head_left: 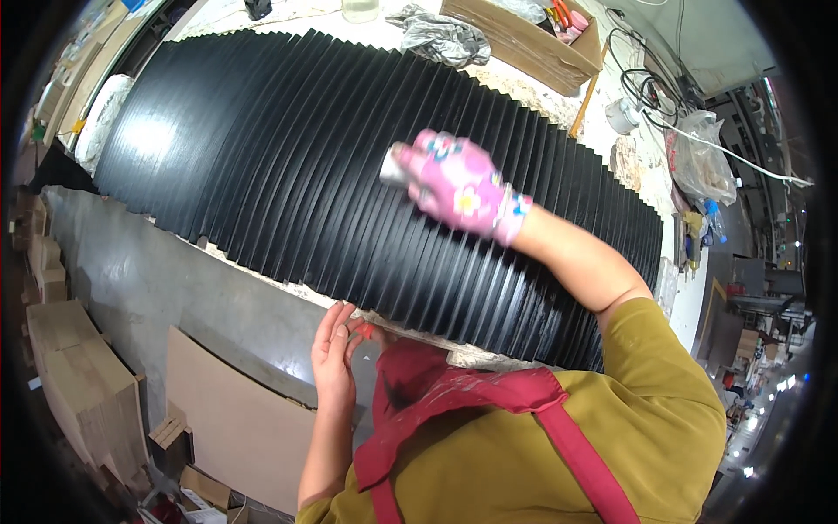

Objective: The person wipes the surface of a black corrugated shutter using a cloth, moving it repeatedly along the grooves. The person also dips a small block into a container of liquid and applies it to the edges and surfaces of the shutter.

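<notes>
A long black pleated bellows cover lies stretched across the worktable, its ridges running from far to near. My right hand, in a pink flowered glove, is over the middle of the cover. Its fingers close on a small white pad, which looks like folded cloth; motion blurs it. At the near edge of the cover is my bare left hand. Its fingers reach up toward that edge, apart, and nothing shows in them. I cannot tell whether the fingertips touch the cover.
Beyond the cover stand a cardboard box with tools, a crumpled grey plastic bag and a clear jar. A white cup, black cables and a plastic bag sit far right. Cardboard stacks stand on the left floor.
</notes>
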The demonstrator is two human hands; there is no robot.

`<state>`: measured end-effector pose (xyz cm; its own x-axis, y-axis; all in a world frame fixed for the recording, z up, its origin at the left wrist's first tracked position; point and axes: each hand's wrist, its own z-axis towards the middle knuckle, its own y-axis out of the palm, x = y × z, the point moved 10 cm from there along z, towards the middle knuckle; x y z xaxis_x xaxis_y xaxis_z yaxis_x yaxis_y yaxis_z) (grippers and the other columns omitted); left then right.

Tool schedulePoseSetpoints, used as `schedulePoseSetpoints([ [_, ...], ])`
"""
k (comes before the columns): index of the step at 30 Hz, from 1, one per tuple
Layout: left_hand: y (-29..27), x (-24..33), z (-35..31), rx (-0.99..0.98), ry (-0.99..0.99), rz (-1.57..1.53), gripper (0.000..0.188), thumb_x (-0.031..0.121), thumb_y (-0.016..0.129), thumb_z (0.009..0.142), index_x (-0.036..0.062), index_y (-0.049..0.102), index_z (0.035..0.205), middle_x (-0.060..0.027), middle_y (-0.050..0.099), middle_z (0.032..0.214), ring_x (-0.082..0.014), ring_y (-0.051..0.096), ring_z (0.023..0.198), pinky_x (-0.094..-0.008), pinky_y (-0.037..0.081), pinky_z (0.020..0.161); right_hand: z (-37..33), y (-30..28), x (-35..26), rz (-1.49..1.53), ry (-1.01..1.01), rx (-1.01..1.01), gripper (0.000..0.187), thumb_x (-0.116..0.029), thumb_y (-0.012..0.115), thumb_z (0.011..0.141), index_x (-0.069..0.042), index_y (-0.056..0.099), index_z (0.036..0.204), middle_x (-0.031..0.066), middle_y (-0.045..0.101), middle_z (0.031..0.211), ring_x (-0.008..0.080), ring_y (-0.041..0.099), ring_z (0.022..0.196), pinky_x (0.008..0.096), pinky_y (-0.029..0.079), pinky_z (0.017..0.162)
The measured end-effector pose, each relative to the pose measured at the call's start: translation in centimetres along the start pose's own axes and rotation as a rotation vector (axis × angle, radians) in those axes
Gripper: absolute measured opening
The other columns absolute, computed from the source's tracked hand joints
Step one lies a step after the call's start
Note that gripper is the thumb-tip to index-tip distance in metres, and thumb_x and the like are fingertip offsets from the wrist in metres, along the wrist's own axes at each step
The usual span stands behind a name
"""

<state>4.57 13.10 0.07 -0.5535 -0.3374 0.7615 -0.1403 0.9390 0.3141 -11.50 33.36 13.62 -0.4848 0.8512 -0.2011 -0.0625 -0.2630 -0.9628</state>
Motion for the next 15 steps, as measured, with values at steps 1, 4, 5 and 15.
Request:
schedulePoseSetpoints([
  [1, -0.1, 0.0, 0.0, 0.006, 0.001, -0.010, 0.043, 0.017, 0.049, 0.094, 0.0005, 0.040, 0.133, -0.0125, 0.050, 0.128, -0.0197, 0.055, 0.109, -0.0271, 0.046, 0.086, 0.8, 0.0, 2.6, -0.010, 0.043, 0.034, 0.037, -0.017, 0.060, 0.080, -0.006, 0.054, 0.114, 0.0108, 0.053, 0.084, 0.0242, 0.058, 0.077, 0.0356, 0.049, 0.064],
  [4, 0.4, 0.2, 0.3, -0.008, 0.001, -0.013, 0.044, 0.015, 0.049, 0.093, -0.0008, 0.039, 0.133, -0.0148, 0.049, 0.129, -0.0207, 0.055, 0.108, -0.0281, 0.046, 0.087, 2.8, -0.8, 11.6, 0.049, 0.239, 0.027, 0.030, -0.018, 0.057, 0.084, -0.009, 0.055, 0.113, 0.0124, 0.053, 0.084, 0.0265, 0.059, 0.077, 0.0374, 0.050, 0.067],
  [5, 0.6, 0.1, 0.3, -0.009, 0.002, -0.008, 0.044, 0.015, 0.050, 0.093, -0.0005, 0.039, 0.133, -0.0145, 0.048, 0.131, -0.0203, 0.055, 0.109, -0.0273, 0.046, 0.087, 3.4, -1.6, 13.5, -0.054, 0.208, 0.141, 0.029, -0.019, 0.055, 0.085, -0.010, 0.055, 0.112, 0.0123, 0.053, 0.084, 0.0262, 0.059, 0.077, 0.0367, 0.050, 0.066],
  [15, 1.8, -0.5, -1.2, 0.007, -0.031, -0.069, 0.047, 0.013, 0.047, 0.094, 0.0003, 0.033, 0.137, -0.0142, 0.037, 0.139, -0.0223, 0.052, 0.115, -0.0263, 0.047, 0.089, -3.3, 1.6, -4.6, 0.276, -0.346, -0.271, 0.043, -0.017, 0.059, 0.079, -0.014, 0.053, 0.121, 0.0056, 0.057, 0.107, 0.0189, 0.060, 0.097, 0.0333, 0.051, 0.081],
])
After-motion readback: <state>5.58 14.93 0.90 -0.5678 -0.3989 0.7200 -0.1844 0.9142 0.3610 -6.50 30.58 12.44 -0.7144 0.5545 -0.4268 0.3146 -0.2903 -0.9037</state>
